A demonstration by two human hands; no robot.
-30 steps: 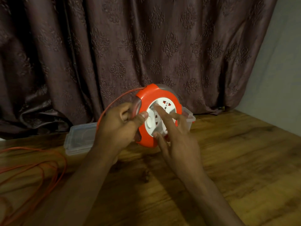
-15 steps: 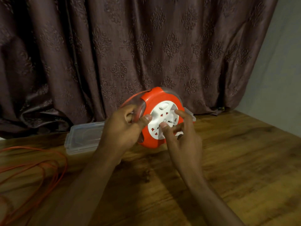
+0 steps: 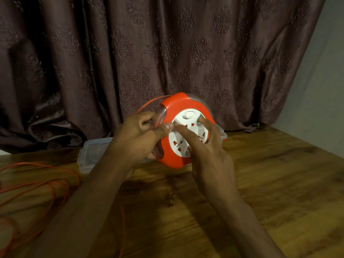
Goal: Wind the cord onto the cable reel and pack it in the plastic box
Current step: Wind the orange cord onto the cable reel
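Note:
An orange cable reel (image 3: 173, 159) with a white socket face is held upright above the wooden table (image 3: 270, 183). My left hand (image 3: 137, 138) grips its left rim, thumb on the front. My right hand (image 3: 206, 146) has its fingers spread on the white socket disc. The orange cord (image 3: 46, 185) leaves the reel's top left, passes behind my left hand and lies in loose loops on the table at the left. A clear plastic box (image 3: 91, 151) sits on the table behind the reel, mostly hidden by my hands.
A dark patterned curtain (image 3: 167, 53) hangs right behind the table. A pale wall (image 3: 320, 81) stands at the right. The table's far edge runs along the curtain.
My right-hand fingers have shifted around the white disc, which has turned: its oval switch now sits at the top. My left hand keeps its grip on the rim.

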